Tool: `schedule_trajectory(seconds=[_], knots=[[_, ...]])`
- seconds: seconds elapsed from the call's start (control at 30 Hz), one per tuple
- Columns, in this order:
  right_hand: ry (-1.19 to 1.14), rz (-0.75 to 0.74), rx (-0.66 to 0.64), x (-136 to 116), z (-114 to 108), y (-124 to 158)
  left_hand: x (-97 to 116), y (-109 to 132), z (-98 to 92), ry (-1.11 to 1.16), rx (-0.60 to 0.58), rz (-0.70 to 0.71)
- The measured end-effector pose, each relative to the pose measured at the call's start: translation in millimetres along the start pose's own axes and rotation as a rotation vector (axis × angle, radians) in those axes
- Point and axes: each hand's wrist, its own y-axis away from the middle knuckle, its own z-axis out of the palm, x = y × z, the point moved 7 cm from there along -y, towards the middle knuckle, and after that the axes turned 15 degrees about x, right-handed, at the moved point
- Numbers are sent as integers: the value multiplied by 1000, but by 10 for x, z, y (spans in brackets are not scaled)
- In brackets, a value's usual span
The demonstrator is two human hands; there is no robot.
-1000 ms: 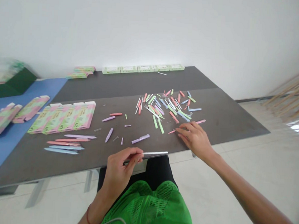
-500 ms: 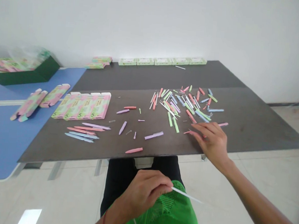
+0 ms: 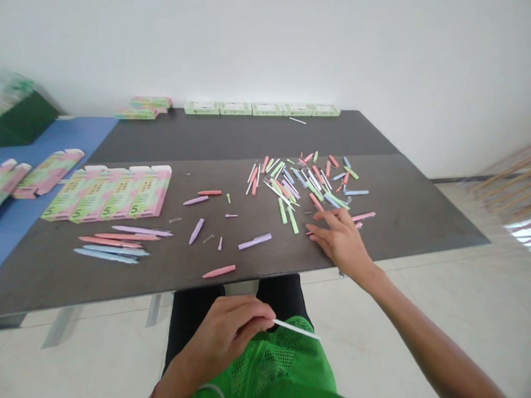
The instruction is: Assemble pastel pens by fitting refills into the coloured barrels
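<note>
Low over my lap, my left hand (image 3: 238,327) is closed in a pinch around one end of a thin white pen refill (image 3: 297,329), which points to the right. My right hand (image 3: 342,238) is at the front right of the table, its fingers apart. Its fingertips are beside a small pink pen part, mostly hidden by the hand. Another pink pen part (image 3: 364,216) lies just beyond the knuckles. A mixed pile of green, pink, blue and purple pen barrels with white refills spreads behind this hand. Closer to the middle lies a purple pen barrel with clip (image 3: 255,241).
Assembled pens (image 3: 112,243) lie in a row at the left, before flat pastel cartons (image 3: 106,194). Loose tips and a pink barrel (image 3: 219,271) lie near the front edge. Green boxes (image 3: 267,109) line the wall. A dark green bin (image 3: 20,121) stands on the blue table.
The view has turned right, so the table shifts left. My right hand's fingers have spread near the small pink part. My left hand still holds the refill.
</note>
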Motion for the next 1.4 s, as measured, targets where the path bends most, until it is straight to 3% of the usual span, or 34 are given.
schedule_trajectory(seconds=[0.13, 0.27, 0.33, 0.5, 0.6, 0.7, 0.93, 1.13, 1.27, 1.4], knots=[[99, -65, -50, -45, 105, -3, -11, -7, -68, -22, 53, -9], [50, -66, -41, -94, 58, -13, -62, -45, -229, -89, 207, -77], [-77, 50, 53, -80, -77, -30, -93, -70, -302, -147, 284, -102], [-494, 621, 365, 194, -376, 118, -115, -112, -272, -348, 393, 52], [-686, 768, 411, 240, -377, 246, -167, -118, -107, -424, 387, 184], [-681, 807, 388, 225, -377, 335, -256, -143, 46, -503, 366, 267], [-613, 897, 477, 464, -567, 529, -367, -345, 163, -739, 308, 242], [-638, 1008, 339, 684, -482, 818, -383, -496, 171, -828, 256, 248], [-649, 994, 267, 615, -440, 863, -419, -518, 128, -827, 242, 259], [-770, 1065, 247, 389, -398, 822, -260, -581, 145, -671, 260, 260]])
